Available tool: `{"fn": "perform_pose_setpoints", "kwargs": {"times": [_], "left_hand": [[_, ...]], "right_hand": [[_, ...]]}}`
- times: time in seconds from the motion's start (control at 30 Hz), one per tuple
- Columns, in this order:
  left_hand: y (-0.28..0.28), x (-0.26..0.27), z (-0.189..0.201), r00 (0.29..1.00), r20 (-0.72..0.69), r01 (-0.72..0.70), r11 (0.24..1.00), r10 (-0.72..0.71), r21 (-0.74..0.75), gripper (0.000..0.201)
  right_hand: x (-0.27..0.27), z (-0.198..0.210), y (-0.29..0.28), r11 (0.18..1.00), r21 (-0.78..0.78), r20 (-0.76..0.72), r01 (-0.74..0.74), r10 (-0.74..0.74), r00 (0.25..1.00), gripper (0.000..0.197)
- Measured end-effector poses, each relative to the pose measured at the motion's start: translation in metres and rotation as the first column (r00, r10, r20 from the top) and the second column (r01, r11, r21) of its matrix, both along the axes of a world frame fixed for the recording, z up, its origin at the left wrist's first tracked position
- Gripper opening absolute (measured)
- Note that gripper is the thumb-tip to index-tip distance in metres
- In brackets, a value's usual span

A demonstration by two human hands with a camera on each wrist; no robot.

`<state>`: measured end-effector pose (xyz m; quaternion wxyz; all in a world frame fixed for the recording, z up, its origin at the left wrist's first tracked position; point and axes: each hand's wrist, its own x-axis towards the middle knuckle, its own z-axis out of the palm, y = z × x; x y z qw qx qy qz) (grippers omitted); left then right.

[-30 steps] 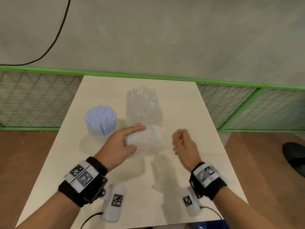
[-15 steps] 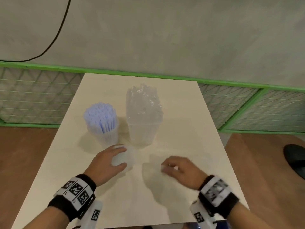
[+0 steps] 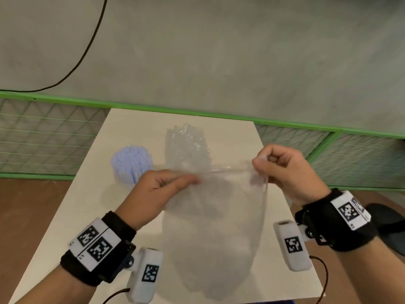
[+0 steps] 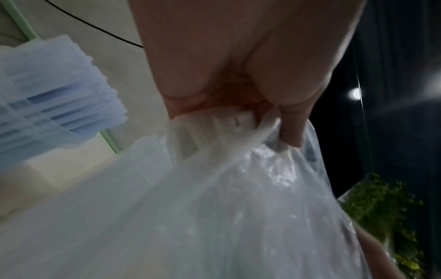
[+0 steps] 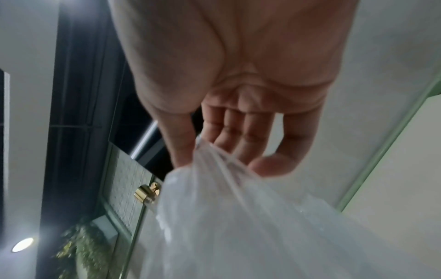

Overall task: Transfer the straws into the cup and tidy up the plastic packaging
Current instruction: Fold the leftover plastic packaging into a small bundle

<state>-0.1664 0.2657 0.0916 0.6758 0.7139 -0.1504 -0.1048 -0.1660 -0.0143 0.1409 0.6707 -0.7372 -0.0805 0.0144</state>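
Head view, change: half a second ago we had both hands low on the table, the left on a small crumpled wad and the right flat beside it; now we hold a clear bag (image 3: 215, 218) spread out above the table (image 3: 70, 216), raised between us and the tabletop.
Left hand (image 3: 153, 191): we pinch the bag's top edge at its left end between thumb and fingers; the left wrist view shows the film bunched under the fingertips (image 4: 292, 130).
Right hand (image 3: 287, 172): we pinch the top edge at its right end, fingers curled; the right wrist view shows the thumb (image 5: 177, 143) and fingers closed on the gathered film.
Bag: its top edge is drawn taut between our hands, and the body hangs down toward the near edge of the table.
Straws (image 3: 131, 163): a pale blue bundle stands upright in a cup on the far left of the table, well apart from the bag.
Packaging (image 3: 187, 145): more crinkled clear plastic stands upright just right of the straws, beyond the bag.
Writing: no brand or text can be read; the wristbands (image 3: 96, 244) carry only black-and-white square markers.
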Motion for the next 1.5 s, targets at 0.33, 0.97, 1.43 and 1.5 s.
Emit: {"fn": "perform_pose_setpoints", "kwargs": {"times": [0.33,0.97,1.43,1.5], "left_hand": [[0.022,0.002,0.024,0.999,-0.019,0.045,0.995,-0.047,-0.089,0.059],[0.03,0.004,0.058,0.929,0.188,-0.285,0.94,0.319,-0.187,0.011],[0.067,0.007,0.041,0.957,0.208,-0.224,0.971,0.202,0.085,0.075],[0.07,0.003,0.029,0.965,0.238,-0.174,0.953,0.114,0.249,0.083]], "right_hand": [[0.006,-0.005,0.003,0.98,0.149,0.057,0.134,-0.144,0.988,0.031],[0.007,0.013,0.0,0.98,0.167,0.158,0.108,-0.135,0.978,0.017],[0.001,-0.027,0.009,0.99,0.051,-0.05,-0.13,0.132,0.99,0.024],[0.004,-0.009,0.003,0.977,0.146,0.007,-0.159,0.159,0.987,0.031]]}}
